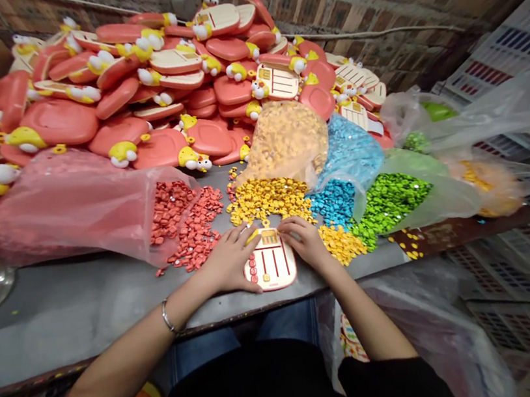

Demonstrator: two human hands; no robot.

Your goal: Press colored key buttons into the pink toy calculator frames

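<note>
A small cream toy board (279, 267) with red slots lies at the front of the grey table. Several red pieces line its left slot, and one yellow piece (267, 278) sits low in the slot beside them. My left hand (229, 261) is closed around the board's left side, thumb low and fingers near the top. Curled over the upper right corner is my right hand (306, 242); whether a small piece is under its fingertips is hidden. Loose yellow pieces (270, 199) lie just beyond the board, with blue pieces (337, 200) to their right.
Red pieces (195, 231) spill from a pink bag (74, 209) at left. Green pieces (388, 197) and more yellow pieces (343, 244) lie at right. A high heap of red toy boards (212, 137) fills the back, against a brick wall (365, 0). Patterned cartons (511, 52) stand at right.
</note>
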